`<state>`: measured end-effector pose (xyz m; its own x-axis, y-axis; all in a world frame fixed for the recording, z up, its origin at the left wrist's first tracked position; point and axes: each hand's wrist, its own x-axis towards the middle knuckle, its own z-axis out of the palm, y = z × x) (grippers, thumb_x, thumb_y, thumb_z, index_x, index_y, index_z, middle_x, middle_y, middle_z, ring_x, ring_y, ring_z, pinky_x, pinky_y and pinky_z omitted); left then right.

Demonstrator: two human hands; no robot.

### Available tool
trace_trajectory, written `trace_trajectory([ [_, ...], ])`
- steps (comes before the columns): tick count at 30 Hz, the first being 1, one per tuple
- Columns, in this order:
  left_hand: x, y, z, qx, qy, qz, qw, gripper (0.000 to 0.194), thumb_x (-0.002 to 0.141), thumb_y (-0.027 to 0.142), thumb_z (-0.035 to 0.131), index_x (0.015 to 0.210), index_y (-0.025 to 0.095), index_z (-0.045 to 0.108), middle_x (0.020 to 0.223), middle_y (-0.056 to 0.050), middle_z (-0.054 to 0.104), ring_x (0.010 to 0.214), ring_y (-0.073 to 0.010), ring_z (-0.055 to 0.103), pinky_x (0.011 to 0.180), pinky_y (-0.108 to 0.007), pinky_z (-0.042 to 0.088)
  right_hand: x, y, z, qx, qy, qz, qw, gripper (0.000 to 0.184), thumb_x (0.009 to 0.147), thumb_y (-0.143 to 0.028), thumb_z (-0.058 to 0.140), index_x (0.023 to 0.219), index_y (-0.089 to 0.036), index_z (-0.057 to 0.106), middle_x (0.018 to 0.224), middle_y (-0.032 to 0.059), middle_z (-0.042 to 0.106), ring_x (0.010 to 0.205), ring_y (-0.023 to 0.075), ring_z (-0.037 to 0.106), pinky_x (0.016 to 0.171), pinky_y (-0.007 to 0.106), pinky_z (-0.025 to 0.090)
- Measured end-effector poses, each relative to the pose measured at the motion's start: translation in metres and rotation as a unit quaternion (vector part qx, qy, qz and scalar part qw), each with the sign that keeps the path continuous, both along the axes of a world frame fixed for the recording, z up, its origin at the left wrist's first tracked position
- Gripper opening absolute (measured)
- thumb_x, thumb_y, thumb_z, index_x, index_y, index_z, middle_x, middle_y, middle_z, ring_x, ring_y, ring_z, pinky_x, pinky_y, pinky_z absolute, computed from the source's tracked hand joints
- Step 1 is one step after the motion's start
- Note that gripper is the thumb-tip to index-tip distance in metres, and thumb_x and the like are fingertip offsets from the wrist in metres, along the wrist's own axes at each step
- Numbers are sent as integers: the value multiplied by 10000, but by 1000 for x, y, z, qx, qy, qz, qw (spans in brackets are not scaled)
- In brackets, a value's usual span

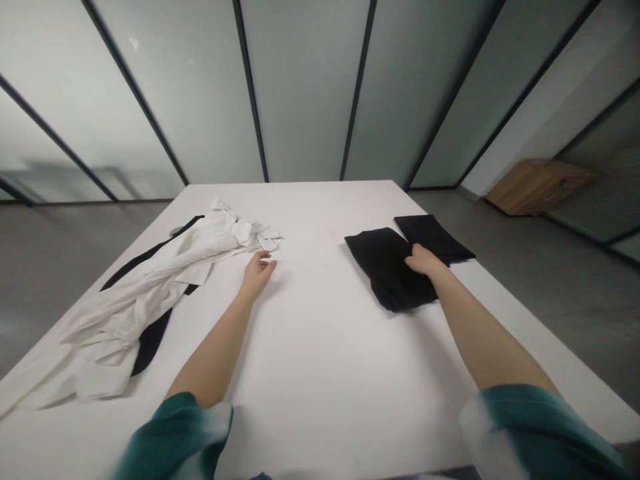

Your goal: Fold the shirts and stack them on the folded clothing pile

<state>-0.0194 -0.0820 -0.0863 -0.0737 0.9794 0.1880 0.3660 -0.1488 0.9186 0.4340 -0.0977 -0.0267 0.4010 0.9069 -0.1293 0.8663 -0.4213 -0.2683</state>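
Observation:
My right hand [423,260] is closed on the right edge of a folded black garment [387,267], whose near side looks lifted a little off the table. Just behind and to the right of it lies another folded black cloth [435,237], partly overlapped. My left hand [259,268] hovers over the table with its fingers loosely curled and apart, holding nothing. Close to its fingertips is the end of a crumpled white garment [170,280], which stretches along the left side. A black garment [153,340] shows from beneath the white one. The exact kind of each garment cannot be made out.
A white table [310,373] carries all the cloth. Behind it stand frosted glass panels [305,87] with dark frames. On the grey floor at the right rests a wooden box or cabinet [535,187]. Dark fabric shows at the table's near edge.

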Motion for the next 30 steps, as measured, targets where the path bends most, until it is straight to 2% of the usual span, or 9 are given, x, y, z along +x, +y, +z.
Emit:
trace_trajectory([
  [3, 0, 0, -2, -2, 13, -4, 1000, 433, 716, 414, 633, 1083, 187, 596, 1158, -115, 672, 828, -187, 629, 758, -337, 505, -1, -7, -6, 19, -10, -39, 999, 397, 872, -302, 516, 1157, -54, 636, 1073, 249, 696, 1031, 342, 674, 821, 381, 517],
  [6, -1, 0, -1, -10, 31, -8, 999, 432, 707, 439, 621, 1057, 187, 613, 1071, -99, 691, 822, -194, 627, 734, -326, 494, -14, -14, -10, 85, -21, -63, 994, 585, 936, -523, 437, 1231, -48, 612, 1107, 267, 684, 1068, 373, 659, 855, 431, 508],
  [12, -2, -1, 0, -16, 45, -1, 999, 428, 695, 467, 595, 1014, 182, 625, 866, -58, 681, 802, -206, 630, 717, -323, 481, -30, -27, -1, 250, -100, -9, 963, 538, 952, -508, 446, 1274, -103, 595, 1193, 228, 661, 1097, 356, 630, 893, 445, 482],
  [18, -3, -1, 0, -13, 54, 4, 998, 437, 694, 487, 594, 1006, 183, 629, 828, -51, 670, 796, -216, 633, 729, -339, 482, -28, -32, 44, 363, -131, 34, 922, 510, 947, -532, 470, 1227, -134, 621, 1177, 206, 658, 1095, 343, 610, 888, 417, 459],
  [22, -4, -2, 0, -12, 57, -2, 998, 429, 712, 486, 599, 1009, 177, 632, 795, -43, 663, 768, -211, 631, 706, -331, 486, 2, -17, 85, 399, -143, -29, 905, 481, 944, -512, 505, 1217, -134, 623, 1172, 208, 654, 1081, 331, 601, 892, 425, 429],
  [24, -4, -3, 0, -14, 61, 0, 998, 425, 718, 481, 605, 1014, 177, 637, 779, -38, 661, 756, -208, 631, 694, -325, 488, 26, -2, 96, 397, -143, -76, 903, 502, 945, -523, 501, 1230, -127, 619, 1166, 227, 648, 1080, 350, 589, 888, 463, 416],
  [27, -5, -2, -2, -19, 63, 1, 998, 422, 717, 484, 610, 1008, 181, 644, 769, -34, 664, 740, -205, 630, 677, -318, 489, 60, 22, 87, 351, -137, -135, 916, 557, 953, -500, 496, 1328, -93, 566, 1245, 305, 589, 1135, 384, 540, 897, 526, 387],
  [28, -5, -2, -2, -20, 63, 0, 998, 425, 716, 489, 609, 1007, 181, 644, 769, -34, 664, 736, -203, 629, 671, -316, 488, 68, 28, 76, 329, -143, -161, 919, 602, 940, -473, 529, 1376, -58, 520, 1318, 342, 529, 1206, 406, 496, 937, 556, 354],
  [30, -6, -1, -3, -22, 64, -2, 998, 425, 715, 497, 606, 1000, 183, 644, 762, -32, 663, 727, -201, 625, 660, -313, 484, 77, 36, 46, 249, -129, -142, 949, 619, 930, -440, 535, 1394, -33, 501, 1396, 378, 444, 1303, 432, 420, 979, 599, 316],
])
